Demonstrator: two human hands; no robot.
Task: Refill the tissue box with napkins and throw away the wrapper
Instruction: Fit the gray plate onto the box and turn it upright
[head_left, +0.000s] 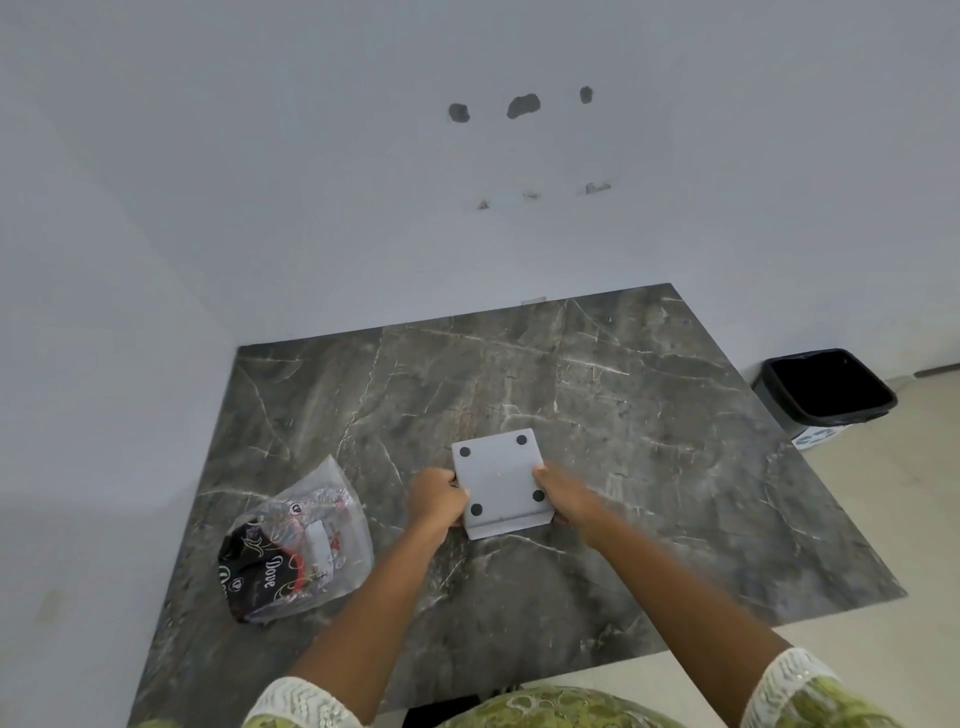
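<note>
Mid-table (623, 395), upturned box (498, 480) gripped between left hand (436, 499) and right hand (563, 499), wrapper (296, 545) laid near left edge, bin (826, 395) off right corner.

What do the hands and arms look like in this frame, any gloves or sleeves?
No gloves: left hand and right hand are bare, with no rings or watch visible. Forearms are bare too. Short sleeves end in white lace cuffs on a green patterned garment.

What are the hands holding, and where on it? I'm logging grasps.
Both hold the upturned tissue box, its four-footed base facing up: left hand on its left side, right hand on its right. The wrapper lies untouched.
</note>
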